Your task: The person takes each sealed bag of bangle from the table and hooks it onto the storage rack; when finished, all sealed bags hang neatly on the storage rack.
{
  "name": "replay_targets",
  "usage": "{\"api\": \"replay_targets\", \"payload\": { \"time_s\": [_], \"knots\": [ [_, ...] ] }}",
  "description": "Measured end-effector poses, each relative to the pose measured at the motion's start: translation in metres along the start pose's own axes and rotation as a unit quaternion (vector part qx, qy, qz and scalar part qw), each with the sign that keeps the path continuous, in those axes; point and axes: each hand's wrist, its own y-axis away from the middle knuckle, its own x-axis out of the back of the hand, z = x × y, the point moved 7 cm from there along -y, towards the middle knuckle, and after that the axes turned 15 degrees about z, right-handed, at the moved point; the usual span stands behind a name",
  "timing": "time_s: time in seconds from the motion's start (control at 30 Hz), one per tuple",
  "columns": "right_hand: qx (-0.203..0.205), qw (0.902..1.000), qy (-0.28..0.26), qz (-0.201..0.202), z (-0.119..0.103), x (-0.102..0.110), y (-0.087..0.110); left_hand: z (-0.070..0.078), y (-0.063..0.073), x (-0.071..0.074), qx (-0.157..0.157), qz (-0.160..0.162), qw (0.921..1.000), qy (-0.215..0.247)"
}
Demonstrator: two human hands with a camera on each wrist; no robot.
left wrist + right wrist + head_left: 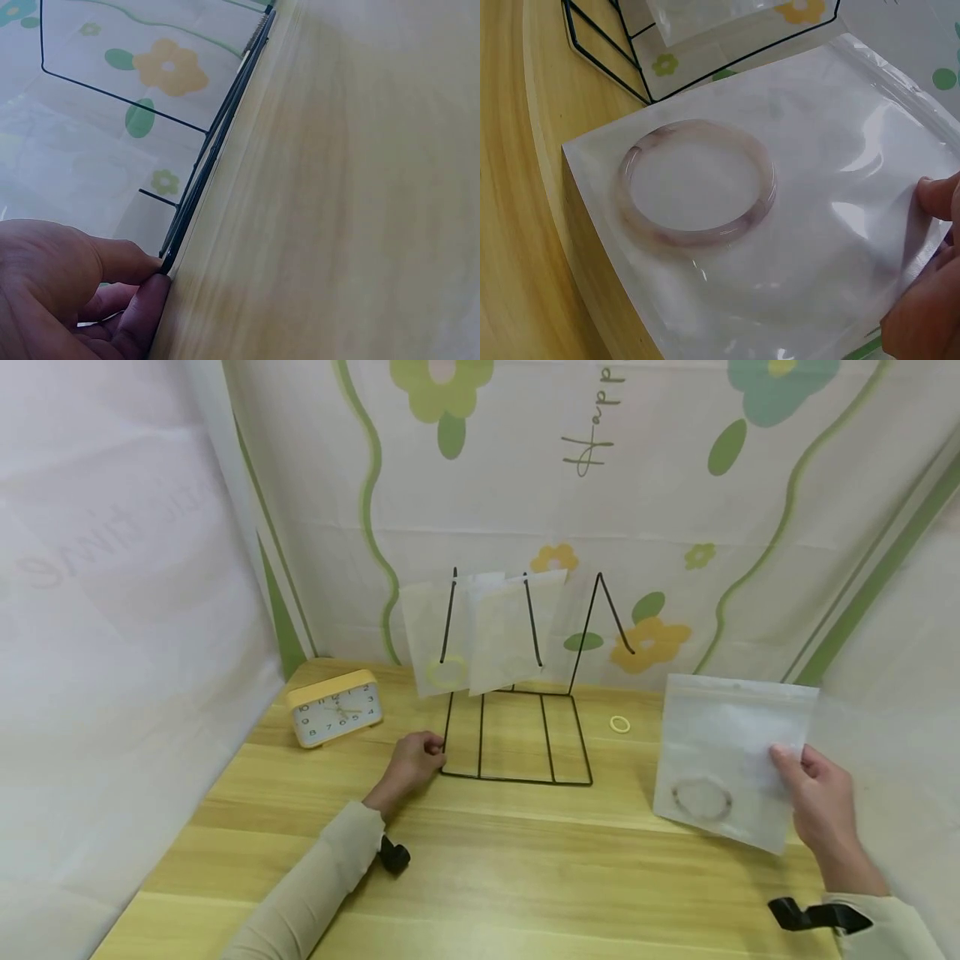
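Note:
A black wire display rack (517, 779) with prongs stands on the wooden table. My left hand (411, 762) pinches the left front corner of its base; the left wrist view shows thumb and finger at the wire (166, 261). On the left prong hangs a pale pouch (423, 618) with a yellowish ring inside, and another pouch (513, 627) hangs on the middle prong. The right prong bears nothing. To the right of the rack, my right hand (825, 797) grips the right edge of a white, clear-fronted zip pouch (720, 727). A pinkish-brown bangle (705, 238) lies inside it.
A yellow alarm clock (337, 710) stands at the left back of the table. Between the rack and the held pouch lies a small yellow ring (619, 724). Behind the table hangs a flowered cloth (480, 502), with white cloth on both sides.

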Motion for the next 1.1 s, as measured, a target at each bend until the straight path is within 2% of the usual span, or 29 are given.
{"api": "replay_targets", "payload": {
  "time_s": [0.1, 0.23, 0.3, 0.43, 0.57, 0.63, 0.77, 0.93, 1.1],
  "knots": [
    [0.009, 0.9997, -0.022, -0.002, -0.008, -0.012, 0.003, 0.000, 0.001, 0.000, -0.004, -0.001, 1.0000, 0.000],
    [0.048, 0.9987, 0.013, -0.003, -0.018, -0.028, 0.007, 0.001, 0.001, 0.001, -0.014, 0.000, 0.9999, -0.004],
    [0.059, 0.9981, 0.014, -0.004, -0.024, -0.037, 0.010, 0.002, 0.001, 0.001, -0.016, -0.002, 0.9999, -0.006],
    [0.056, 0.9961, -0.058, -0.037, -0.037, -0.056, 0.018, 0.001, -0.001, 0.001, -0.009, -0.002, 1.0000, -0.004],
    [0.053, 0.9818, -0.154, -0.097, -0.055, -0.077, 0.030, 0.002, -0.002, 0.001, -0.009, 0.001, 1.0000, 0.001],
    [0.047, 0.9670, -0.212, -0.133, -0.064, -0.087, 0.037, 0.004, -0.003, 0.002, -0.011, 0.001, 0.9999, 0.005],
    [0.039, 0.9403, -0.294, -0.167, -0.079, -0.105, 0.045, 0.005, -0.005, 0.004, -0.010, 0.002, 0.9999, 0.008],
    [0.044, 0.9354, -0.305, -0.173, -0.086, -0.125, 0.052, 0.005, -0.005, 0.005, -0.013, 0.007, 0.9999, 0.008],
    [0.045, 0.9360, -0.299, -0.180, -0.086, -0.135, 0.058, 0.004, -0.002, 0.002, -0.018, 0.004, 0.9998, 0.001]
  ]
}}
